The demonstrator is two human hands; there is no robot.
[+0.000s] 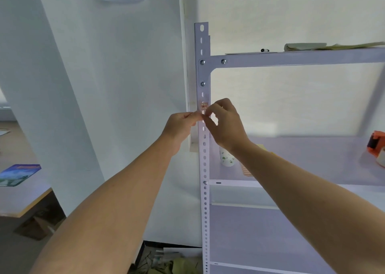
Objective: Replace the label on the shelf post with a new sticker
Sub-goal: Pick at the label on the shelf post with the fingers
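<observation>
A white perforated shelf post [205,169] rises in the middle of the view. A small pinkish label with a red star [203,106] sits on the post below the upper bracket. My left hand [180,125] and my right hand [226,125] meet right in front of the post just under that label, fingertips pinched together on something small and pale that I cannot make out. Both forearms reach up from the bottom of the frame.
The white shelf unit has an upper shelf [295,57] with a marker and papers. The middle shelf [312,159] holds a paper cup [227,159], a strip of stickers [246,170] and an orange tape dispenser [377,144]. A table [18,198] stands at left.
</observation>
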